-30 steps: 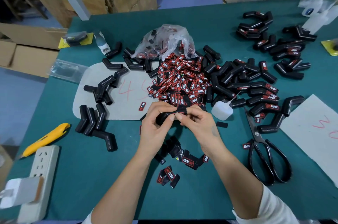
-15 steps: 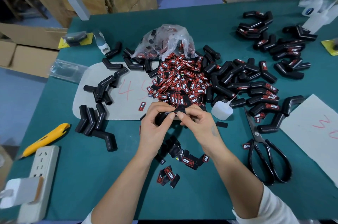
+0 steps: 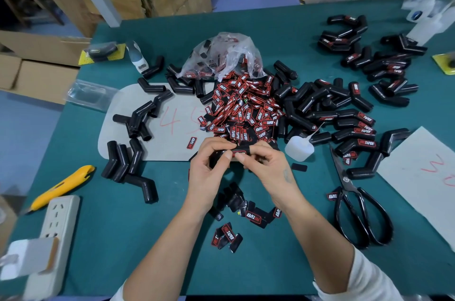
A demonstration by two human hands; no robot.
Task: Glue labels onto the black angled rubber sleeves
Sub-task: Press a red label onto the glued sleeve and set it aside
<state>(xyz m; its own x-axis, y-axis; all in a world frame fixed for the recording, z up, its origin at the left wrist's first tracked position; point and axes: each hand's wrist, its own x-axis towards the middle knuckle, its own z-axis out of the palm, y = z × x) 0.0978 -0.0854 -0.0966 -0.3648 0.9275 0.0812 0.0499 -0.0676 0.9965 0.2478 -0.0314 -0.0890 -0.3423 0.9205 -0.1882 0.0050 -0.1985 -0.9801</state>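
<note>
I see the green table [image 3: 246, 263] filling most of the view. A grey sheet [image 3: 170, 138] marked in red lies left of its centre, and a second sheet [image 3: 418, 172] lies at its right edge. A heap of labels [image 3: 246, 108] spills from a clear bag [image 3: 221, 54] at the table's middle. Unlabelled sleeves [image 3: 133, 160] lie on and around the left sheet; labelled sleeves [image 3: 354, 133] are heaped right of the label pile, with more [image 3: 369, 54] toward the far right corner. A power strip [image 3: 59, 227] sits at the near left corner, a yellow knife [image 3: 64, 185] just beyond it. Scissors [image 3: 357, 207] lie near the right sheet. A glue bottle [image 3: 299, 148] stands just right of my hands. A few loose labels [image 3: 248, 217] lie near the front edge between my forearms.

My left hand [image 3: 209, 172] grips one black sleeve [image 3: 218, 156], its fingers curled round it, and the sleeve pokes out toward my right hand. My right hand [image 3: 268, 167] pinches the sleeve's other end, where a label [image 3: 240, 152] shows between thumb and forefinger. The sleeve is held above the table at the near edge of the label heap, spanning the gap between both hands.
</note>
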